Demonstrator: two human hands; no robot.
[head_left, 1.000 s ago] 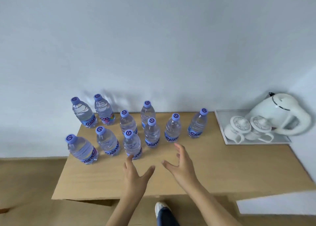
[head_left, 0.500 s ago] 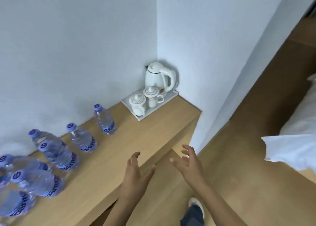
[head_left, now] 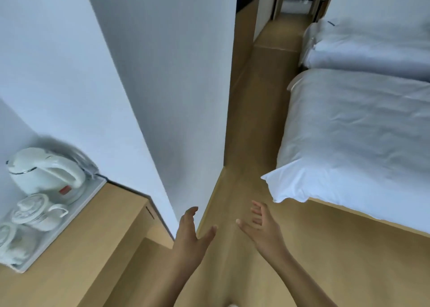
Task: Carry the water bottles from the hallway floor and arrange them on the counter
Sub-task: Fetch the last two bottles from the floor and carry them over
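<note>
No water bottle is in view now. The wooden counter (head_left: pixel 97 232) shows only its right end at the lower left. My left hand (head_left: pixel 190 234) is held out in front of me with fingers straight, holding nothing. My right hand (head_left: pixel 263 227) is beside it, palm turned inward, fingers spread and empty. Both hands hover over the wooden floor, past the counter's end.
A white tray (head_left: pixel 60 232) on the counter carries a white kettle (head_left: pixel 46 174) and two lidded cups (head_left: pixel 35 211). A white wall corner (head_left: pixel 186 120) juts out ahead. A bed with white bedding (head_left: pixel 360 143) fills the right. A narrow floor passage (head_left: pixel 253 120) runs between them toward the hallway.
My view has swung right, away from the bottles on the counter, which have left the frame. The wall corner, passage and bed have come into view. Both hands stay open and empty.
</note>
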